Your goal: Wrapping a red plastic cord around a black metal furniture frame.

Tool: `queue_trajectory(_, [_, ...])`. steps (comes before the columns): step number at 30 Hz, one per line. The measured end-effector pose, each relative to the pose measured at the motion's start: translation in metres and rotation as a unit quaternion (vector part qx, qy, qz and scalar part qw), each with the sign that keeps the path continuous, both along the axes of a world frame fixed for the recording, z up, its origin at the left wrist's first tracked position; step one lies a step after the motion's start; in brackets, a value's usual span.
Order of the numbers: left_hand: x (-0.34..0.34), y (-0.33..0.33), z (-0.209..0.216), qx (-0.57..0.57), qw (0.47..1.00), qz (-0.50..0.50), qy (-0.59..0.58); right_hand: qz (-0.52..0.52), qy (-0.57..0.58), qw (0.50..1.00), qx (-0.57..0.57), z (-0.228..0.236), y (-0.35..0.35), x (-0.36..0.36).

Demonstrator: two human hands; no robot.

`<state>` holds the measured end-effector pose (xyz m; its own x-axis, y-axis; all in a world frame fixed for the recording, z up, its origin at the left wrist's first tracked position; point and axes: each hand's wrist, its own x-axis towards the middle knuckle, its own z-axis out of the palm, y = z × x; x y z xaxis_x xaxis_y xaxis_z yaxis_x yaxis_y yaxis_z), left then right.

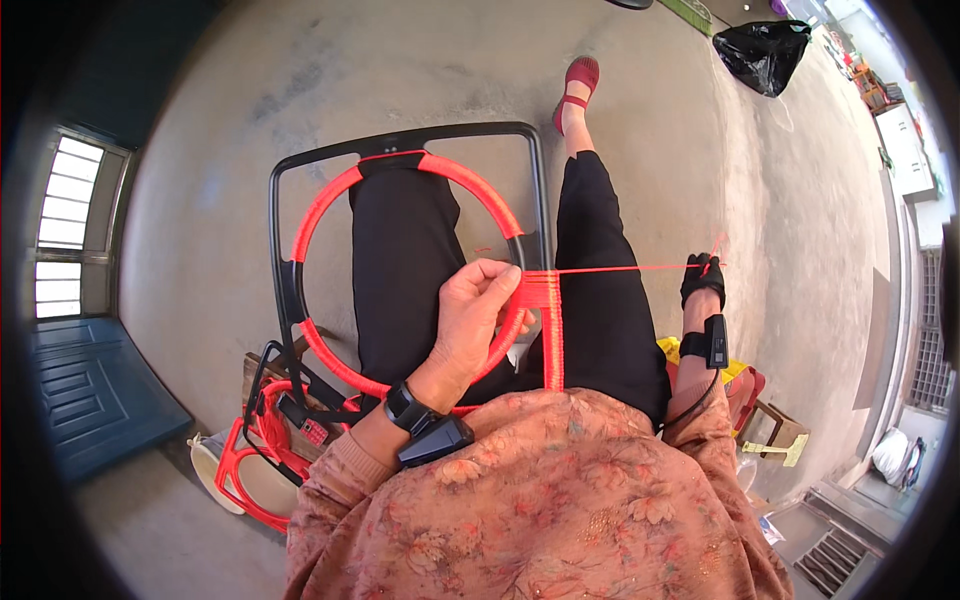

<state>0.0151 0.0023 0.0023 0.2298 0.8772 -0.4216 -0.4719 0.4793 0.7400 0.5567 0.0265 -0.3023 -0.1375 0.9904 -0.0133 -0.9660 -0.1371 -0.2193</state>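
A black metal frame (273, 215) with a round ring (328, 205) inside it rests on my lap, leaning over my legs. Red cord is wound tightly round most of the ring and round the lower part of the frame's right bar. With thumb and fingers, my left hand (468, 305) grips the wound joint (538, 292) between ring and bar. Some of those fingertips are hidden behind the ring. Out to the right, my right hand (703, 278), in a black fingerless glove, is closed on the red cord (625, 269), which runs straight and taut from the joint.
At my left are another red-wound frame (232, 478) and a pale round tub (208, 475). A cardboard box (778, 435) stands to the right, near a floor grate (828, 562). Farther off, a black plastic bag (762, 55) lies by a green broom (690, 12).
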Motion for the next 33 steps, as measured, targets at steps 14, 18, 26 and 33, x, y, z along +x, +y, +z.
queue_trajectory(14, [0.003,0.002,-0.001,0.038,0.992,0.118,0.037,-0.158,-0.819,0.286,0.472,0.356,0.042,-0.394])
queue_trajectory(18, [-0.002,0.004,0.001,-0.008,0.993,0.118,-0.001,-0.118,-0.829,0.472,0.277,0.361,0.025,-0.386])
queue_trajectory(26, [-0.007,0.003,-0.012,-0.144,0.989,0.000,-0.020,0.090,-0.676,0.689,0.248,0.356,0.013,-0.368])
queue_trajectory(33, [-0.006,0.007,-0.019,-0.098,0.995,-0.003,-0.011,0.109,-0.747,0.585,0.297,0.276,0.036,-0.326])
